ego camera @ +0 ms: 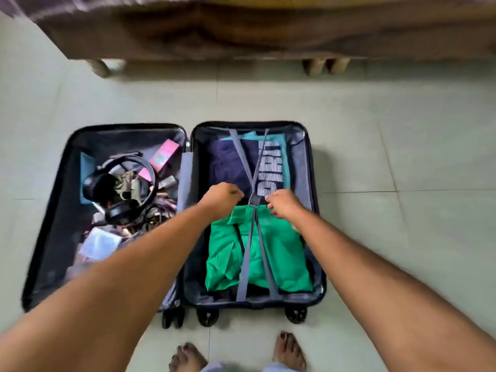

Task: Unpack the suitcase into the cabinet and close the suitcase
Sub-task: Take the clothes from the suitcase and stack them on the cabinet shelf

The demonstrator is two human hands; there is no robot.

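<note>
While suitcase (257,302) gapes, two hands (221,196) (284,204) pinch buckle (253,199).

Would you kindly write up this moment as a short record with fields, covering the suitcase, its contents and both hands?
suitcase: suitcase lies open flat on the tiled floor
right half: green shirt and navy garment under crossed grey straps
left half: black headphones, pink box, loose small items
buckle: strap buckle at the crossing, fastened
left hand: left hand curled at the buckle
right hand: right hand pinching beside the buckle
progress: nothing unpacked yet
</note>
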